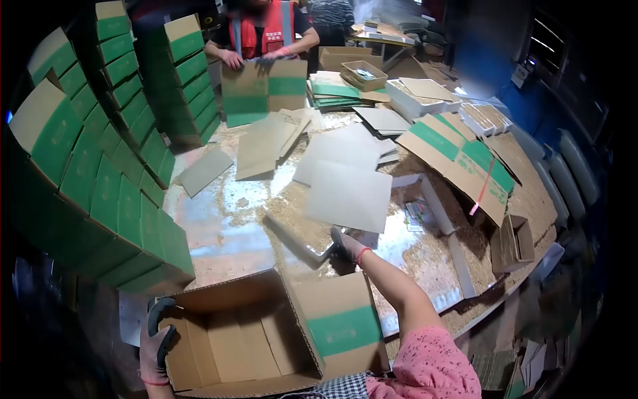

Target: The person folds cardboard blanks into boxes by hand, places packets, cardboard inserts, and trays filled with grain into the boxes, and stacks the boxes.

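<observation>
An open, empty cardboard box (pixel 246 332) lies at the near edge, with a green-banded flap (pixel 342 326) spread to its right. My left hand (pixel 158 336), in a grey and dark glove, is closed on the box's left wall, fingers over the rim. Reaching forward, my right hand (pixel 345 247), also gloved, is at the near edge of a pale grey square sheet (pixel 349 196), beside a low white-edged tray (pixel 299 236) of shavings. Its fingers are partly hidden by the sheet, and what they hold cannot be made out.
Stacks of green and brown boxes (pixel 123 193) rise on the left. Across the table (pixel 219 233) a person in a red vest (pixel 266 33) holds a cardboard box (pixel 264 86). Loose grey sheets, a flattened carton (pixel 458 153) and a small brown box (pixel 512 245) lie around.
</observation>
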Available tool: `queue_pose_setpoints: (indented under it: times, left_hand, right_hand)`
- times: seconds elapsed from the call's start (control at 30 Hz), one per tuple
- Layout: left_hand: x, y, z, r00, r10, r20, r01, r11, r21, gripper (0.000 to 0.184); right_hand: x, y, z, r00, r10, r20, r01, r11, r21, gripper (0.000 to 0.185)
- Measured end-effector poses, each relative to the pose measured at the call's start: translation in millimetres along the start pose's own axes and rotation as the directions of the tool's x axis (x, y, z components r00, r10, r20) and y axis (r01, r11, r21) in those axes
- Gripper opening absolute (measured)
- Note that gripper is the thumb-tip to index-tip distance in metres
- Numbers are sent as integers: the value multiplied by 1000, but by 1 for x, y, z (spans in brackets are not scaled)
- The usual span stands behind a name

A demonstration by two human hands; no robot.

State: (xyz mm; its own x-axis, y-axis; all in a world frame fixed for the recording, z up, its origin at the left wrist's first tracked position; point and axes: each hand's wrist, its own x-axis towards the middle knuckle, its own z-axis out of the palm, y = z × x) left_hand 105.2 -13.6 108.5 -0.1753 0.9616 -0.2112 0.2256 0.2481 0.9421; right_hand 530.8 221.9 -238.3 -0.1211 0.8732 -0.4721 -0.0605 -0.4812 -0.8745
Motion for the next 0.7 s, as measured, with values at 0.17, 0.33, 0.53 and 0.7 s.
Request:
queue_pose_setpoints:
  times: [0.17, 0.33, 0.53, 0.7]
  left_hand:
    - [-5, -15, -1, 969, 216, -118, -198, 970, 142, 35]
    - [-4, -27, -9, 971, 229, -65, -225, 972, 61, 37]
    - [-10, -28, 2, 968, 222, -115, -209, 971, 118, 35]
    - [-15, -29, -13, 971, 239, -12, -235, 961, 143, 33]
  right_hand:
    - [-37, -40, -48, 989, -76, 127, 117, 924, -364, 48]
    - [-117, -52, -128, 861, -413, -297, 379, 910, -168, 46]
    - [-153, -78, -125, 967, -223, -127, 154, 901, -406, 47]
    - [-111, -88, -87, 985, -171, 10, 149, 885, 441, 49]
